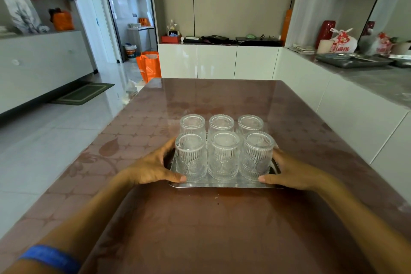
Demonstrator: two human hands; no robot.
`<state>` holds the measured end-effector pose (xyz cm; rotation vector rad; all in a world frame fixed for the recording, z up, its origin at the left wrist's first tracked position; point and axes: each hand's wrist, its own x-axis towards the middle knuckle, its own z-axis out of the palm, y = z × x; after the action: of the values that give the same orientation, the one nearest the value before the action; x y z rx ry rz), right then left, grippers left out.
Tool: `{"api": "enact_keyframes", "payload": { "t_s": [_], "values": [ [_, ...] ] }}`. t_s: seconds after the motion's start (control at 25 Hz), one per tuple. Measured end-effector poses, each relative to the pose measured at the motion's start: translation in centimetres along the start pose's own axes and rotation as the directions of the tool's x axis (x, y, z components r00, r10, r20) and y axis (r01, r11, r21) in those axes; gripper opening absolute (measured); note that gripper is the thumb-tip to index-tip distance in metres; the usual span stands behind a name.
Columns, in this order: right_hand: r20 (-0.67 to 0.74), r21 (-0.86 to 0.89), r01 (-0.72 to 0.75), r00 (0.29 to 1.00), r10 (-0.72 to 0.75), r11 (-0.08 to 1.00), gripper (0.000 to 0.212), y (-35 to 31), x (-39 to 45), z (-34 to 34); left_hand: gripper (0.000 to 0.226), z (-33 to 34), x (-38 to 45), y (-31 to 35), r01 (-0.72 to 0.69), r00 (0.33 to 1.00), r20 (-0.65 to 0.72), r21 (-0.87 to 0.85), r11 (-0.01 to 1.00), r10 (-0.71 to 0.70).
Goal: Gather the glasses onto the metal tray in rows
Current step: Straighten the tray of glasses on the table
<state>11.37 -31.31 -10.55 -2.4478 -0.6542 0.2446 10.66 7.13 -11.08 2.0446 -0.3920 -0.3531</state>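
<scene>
1. Glasses, six of them, stand upside down on the metal tray (224, 184) in two rows of three, between the two hands.
2. On the person's left forearm, nearest the camera, sits a blue wristband (50, 258).
3. The left hand (151, 168) grips the tray's left edge, thumb on the near rim just beside the near-left glass (190, 158), fingers curled round the side.
4. The right hand (289, 173) grips the right edge likewise, thumb just beside the near-right glass (256, 155).
5. The near-middle glass (224, 154) stands between them.
6. Behind stands the far row of glasses (220, 122).
7. The tray rests on the brown patterned table (222, 100).
</scene>
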Motion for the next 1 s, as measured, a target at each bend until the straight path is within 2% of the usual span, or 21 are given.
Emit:
{"api": "enact_keyframes", "payload": {
  "t_s": [0.12,0.28,0.6,0.76,0.92,0.96,1.0],
  "values": [
    [0.067,0.217,-0.138,0.99,0.126,0.966,0.111,0.4,0.1,-1.6,0.129,-0.7,0.1,0.3,0.014,1.0,0.026,-0.007,1.0,-0.014],
    [0.152,0.257,-0.152,0.982,0.115,0.955,0.114,0.7,1.1,-2.6,0.137,-1.8,1.0,1.1,0.079,0.993,0.081,0.081,0.994,-0.085],
    [0.125,0.239,-0.184,0.98,0.158,0.954,0.113,0.9,1.4,-2.0,0.134,-2.3,1.8,0.9,0.037,0.996,0.082,0.099,0.994,-0.045],
    [0.125,0.184,-0.203,0.975,0.182,0.962,0.123,0.9,1.5,-1.9,0.128,-2.3,1.8,1.0,0.027,0.995,0.091,0.076,0.997,-0.034],
    [0.192,0.135,-0.194,0.967,0.166,0.972,0.122,0.6,0.9,-2.8,0.134,-2.9,0.9,1.3,0.065,0.991,0.109,0.123,0.99,-0.078],
    [0.186,0.207,-0.196,0.97,0.158,0.959,0.121,0.8,0.4,-3.5,0.131,-3.5,0.4,1.4,0.088,0.993,0.074,0.114,0.99,-0.097],
    [0.132,0.376,-0.181,0.981,0.141,0.909,0.115,0.8,0.1,-4.4,0.121,-4.0,0.0,1.7,0.086,0.996,0.008,0.056,0.995,-0.087]
  ]
}}
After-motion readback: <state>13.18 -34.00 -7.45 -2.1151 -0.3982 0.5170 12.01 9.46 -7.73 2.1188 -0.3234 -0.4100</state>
